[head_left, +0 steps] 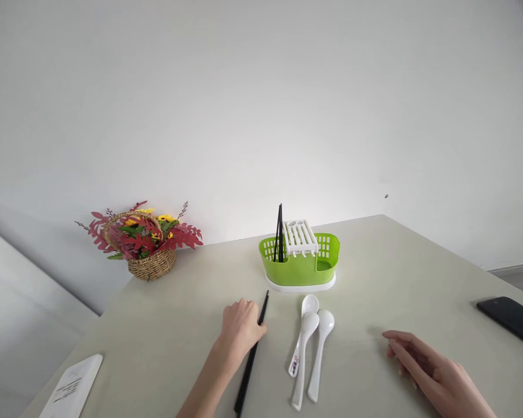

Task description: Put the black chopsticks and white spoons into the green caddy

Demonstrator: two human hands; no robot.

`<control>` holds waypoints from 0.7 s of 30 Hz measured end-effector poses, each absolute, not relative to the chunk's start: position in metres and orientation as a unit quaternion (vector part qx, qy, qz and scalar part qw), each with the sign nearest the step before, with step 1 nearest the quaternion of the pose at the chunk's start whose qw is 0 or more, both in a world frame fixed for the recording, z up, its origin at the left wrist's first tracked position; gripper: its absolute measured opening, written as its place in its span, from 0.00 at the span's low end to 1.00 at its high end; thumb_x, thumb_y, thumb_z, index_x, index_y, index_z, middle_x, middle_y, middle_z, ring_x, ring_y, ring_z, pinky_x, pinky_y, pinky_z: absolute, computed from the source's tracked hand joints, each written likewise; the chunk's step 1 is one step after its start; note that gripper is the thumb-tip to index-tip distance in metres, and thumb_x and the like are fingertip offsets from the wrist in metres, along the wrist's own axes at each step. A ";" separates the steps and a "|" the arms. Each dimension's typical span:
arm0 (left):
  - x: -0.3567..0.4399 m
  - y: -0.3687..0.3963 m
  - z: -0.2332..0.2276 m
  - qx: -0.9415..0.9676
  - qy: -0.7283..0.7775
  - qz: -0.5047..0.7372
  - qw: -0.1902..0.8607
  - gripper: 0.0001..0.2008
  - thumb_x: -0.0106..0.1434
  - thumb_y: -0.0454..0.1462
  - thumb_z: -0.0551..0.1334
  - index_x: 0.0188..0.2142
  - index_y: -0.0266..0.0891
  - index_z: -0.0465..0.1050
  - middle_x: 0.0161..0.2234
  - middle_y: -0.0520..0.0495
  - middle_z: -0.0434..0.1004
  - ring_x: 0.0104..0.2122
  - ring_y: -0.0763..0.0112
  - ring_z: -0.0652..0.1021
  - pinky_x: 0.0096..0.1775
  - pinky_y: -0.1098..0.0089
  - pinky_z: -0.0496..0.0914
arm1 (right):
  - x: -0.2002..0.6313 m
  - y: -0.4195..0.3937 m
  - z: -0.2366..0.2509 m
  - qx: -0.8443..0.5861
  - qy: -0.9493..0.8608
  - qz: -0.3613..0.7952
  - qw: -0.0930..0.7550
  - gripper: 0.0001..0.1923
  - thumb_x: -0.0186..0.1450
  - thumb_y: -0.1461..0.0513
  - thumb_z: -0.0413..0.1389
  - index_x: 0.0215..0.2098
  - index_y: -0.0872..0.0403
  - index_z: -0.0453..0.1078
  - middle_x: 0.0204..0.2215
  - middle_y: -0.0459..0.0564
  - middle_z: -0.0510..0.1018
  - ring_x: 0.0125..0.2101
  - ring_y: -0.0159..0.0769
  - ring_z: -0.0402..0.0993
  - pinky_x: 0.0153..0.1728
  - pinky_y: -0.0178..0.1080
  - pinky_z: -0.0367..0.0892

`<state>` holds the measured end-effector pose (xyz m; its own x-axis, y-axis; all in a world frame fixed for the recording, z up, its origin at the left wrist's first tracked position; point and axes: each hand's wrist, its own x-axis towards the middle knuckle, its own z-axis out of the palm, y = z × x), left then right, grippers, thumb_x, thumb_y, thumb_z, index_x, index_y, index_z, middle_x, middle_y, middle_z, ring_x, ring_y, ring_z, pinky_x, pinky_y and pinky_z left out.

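- On my feed, two thin black chopsticks already stand in the perforated green plastic caddy.
- My left hand grips more slender black chopsticks, outside it, by the pale table.
- Three glossy white spoons lie untouched there.
- My right hand curls loosely, empty.

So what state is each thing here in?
Left hand: curled at loose chopsticks, grip unclear.
Right hand: relaxed, nothing visibly held.
Loose chopsticks: slanted, partly covered.
White spoons: three, lying bunched.
Standing chopsticks: inside green basket.
Green basket: upright.
White rack: atop green basket.
Flower basket: upright, filled.
Black phone: lying flat.
White slab: lying flat.
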<state>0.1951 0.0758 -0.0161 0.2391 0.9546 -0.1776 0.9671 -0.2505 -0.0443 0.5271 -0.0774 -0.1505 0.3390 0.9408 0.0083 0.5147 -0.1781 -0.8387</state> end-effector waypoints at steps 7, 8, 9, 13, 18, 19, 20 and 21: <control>0.195 0.076 -0.009 0.795 0.598 -0.103 -0.015 0.09 0.62 0.29 0.59 0.34 0.39 0.79 0.36 0.37 0.82 0.41 0.52 0.83 0.40 0.63 0.69 | 0.529 -0.079 -0.154 -0.717 -0.507 0.280 0.387 0.26 0.68 0.40 0.51 0.52 0.46 0.72 0.30 0.45 0.81 0.29 0.35 0.78 0.35 0.33 0.71; 0.193 0.076 -0.008 0.796 0.598 -0.094 -0.012 0.09 0.64 0.30 0.59 0.34 0.40 0.78 0.36 0.37 0.82 0.41 0.52 0.83 0.40 0.63 0.70 | 0.528 -0.079 -0.154 -0.717 -0.507 0.280 0.387 0.26 0.68 0.40 0.51 0.52 0.46 0.72 0.30 0.45 0.81 0.29 0.35 0.78 0.35 0.32 0.71; 0.191 0.076 -0.007 0.796 0.600 -0.080 -0.006 0.09 0.66 0.31 0.58 0.35 0.40 0.78 0.36 0.38 0.82 0.41 0.53 0.83 0.40 0.63 0.70 | 0.528 -0.079 -0.154 -0.717 -0.508 0.279 0.387 0.26 0.68 0.40 0.51 0.52 0.46 0.73 0.31 0.45 0.81 0.30 0.35 0.78 0.35 0.32 0.71; 0.186 0.075 0.003 0.802 0.583 0.086 0.094 0.08 0.70 0.37 0.57 0.40 0.45 0.76 0.36 0.45 0.85 0.39 0.59 0.84 0.40 0.66 0.73 | 0.529 -0.080 -0.152 -0.719 -0.509 0.282 0.380 0.26 0.68 0.40 0.50 0.53 0.46 0.72 0.30 0.44 0.81 0.30 0.35 0.78 0.36 0.32 0.71; 0.187 0.080 0.024 0.760 0.440 0.415 0.238 0.11 0.70 0.47 0.61 0.46 0.47 0.75 0.43 0.48 0.86 0.42 0.62 0.85 0.45 0.66 0.79 | 0.530 -0.080 -0.154 -0.721 -0.514 0.280 0.372 0.26 0.68 0.40 0.49 0.52 0.45 0.73 0.31 0.44 0.81 0.31 0.35 0.78 0.36 0.32 0.71; 0.187 0.082 0.027 0.742 0.424 0.454 0.251 0.12 0.69 0.47 0.62 0.47 0.46 0.75 0.44 0.47 0.86 0.43 0.61 0.85 0.47 0.65 0.80 | 0.530 -0.079 -0.155 -0.720 -0.515 0.280 0.373 0.26 0.68 0.39 0.50 0.51 0.45 0.73 0.32 0.44 0.82 0.31 0.35 0.79 0.36 0.32 0.71; 0.188 0.083 0.027 0.725 0.415 0.482 0.265 0.13 0.69 0.48 0.62 0.47 0.45 0.76 0.45 0.46 0.85 0.43 0.60 0.85 0.48 0.63 0.80 | 0.530 -0.079 -0.155 -0.719 -0.515 0.281 0.374 0.26 0.67 0.39 0.50 0.51 0.45 0.73 0.33 0.44 0.82 0.31 0.35 0.79 0.36 0.32 0.71; 0.187 0.085 0.027 0.708 0.410 0.503 0.280 0.14 0.69 0.48 0.63 0.47 0.44 0.76 0.46 0.45 0.85 0.44 0.59 0.85 0.49 0.62 0.80 | 0.530 -0.078 -0.156 -0.718 -0.514 0.282 0.375 0.26 0.67 0.39 0.50 0.51 0.45 0.73 0.33 0.44 0.82 0.31 0.35 0.79 0.36 0.32 0.71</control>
